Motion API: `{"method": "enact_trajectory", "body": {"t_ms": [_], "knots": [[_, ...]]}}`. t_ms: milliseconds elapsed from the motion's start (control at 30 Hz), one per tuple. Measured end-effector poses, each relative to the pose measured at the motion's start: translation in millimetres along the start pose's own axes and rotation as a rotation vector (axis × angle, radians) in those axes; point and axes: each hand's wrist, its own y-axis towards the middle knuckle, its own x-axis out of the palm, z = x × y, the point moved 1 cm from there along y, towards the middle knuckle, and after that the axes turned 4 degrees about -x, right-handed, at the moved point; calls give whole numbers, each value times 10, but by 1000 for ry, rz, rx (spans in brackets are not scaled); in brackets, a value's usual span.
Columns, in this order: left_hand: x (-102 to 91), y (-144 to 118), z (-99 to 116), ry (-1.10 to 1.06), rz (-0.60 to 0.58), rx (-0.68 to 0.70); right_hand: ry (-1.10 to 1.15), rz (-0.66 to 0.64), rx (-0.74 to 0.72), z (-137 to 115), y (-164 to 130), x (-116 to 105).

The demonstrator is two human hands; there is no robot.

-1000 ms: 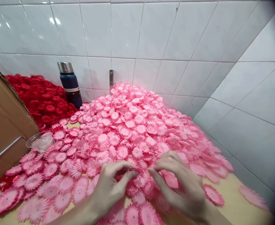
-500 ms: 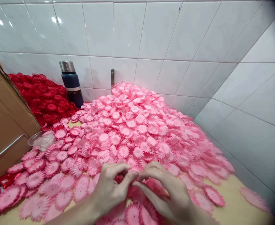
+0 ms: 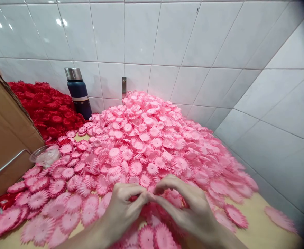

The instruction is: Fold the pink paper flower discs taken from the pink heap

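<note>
Low in the middle, my left hand (image 3: 128, 204) pinches with thumb and index finger. My right hand (image 3: 186, 202) faces it, its curved index finger and thumb meeting the left fingertips. A bit of a pink flower-shaped disc (image 3: 150, 189) shows between the fingertips; most of it is hidden by the fingers. Beneath my hands lie more pink frilled discs (image 3: 146, 237), some with darker edges and a small hole in the centre. A large heap of the same pink discs (image 3: 152, 138) rises just beyond my fingers.
A heap of red discs (image 3: 53, 110) stands at the back left beside a dark blue bottle (image 3: 78, 91) with a steel cap. At left are a cardboard box (image 3: 9, 128) and a clear plastic tub (image 3: 46, 155). White tiled walls (image 3: 141, 31) enclose the back and right.
My right index finger has risen and bent slightly away from the left fingertips. Its thumb has come up against the left thumb. The heaps have not moved.
</note>
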Motion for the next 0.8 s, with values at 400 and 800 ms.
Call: {"method": "enact_trajectory", "body": {"t_ms": [400,800], "knots": [[18,-3,77,81,36,69,-20,165,16,9,4,-51],[21,17,50,-66,47,-56,-90,136,113,218,93,-327]]}}
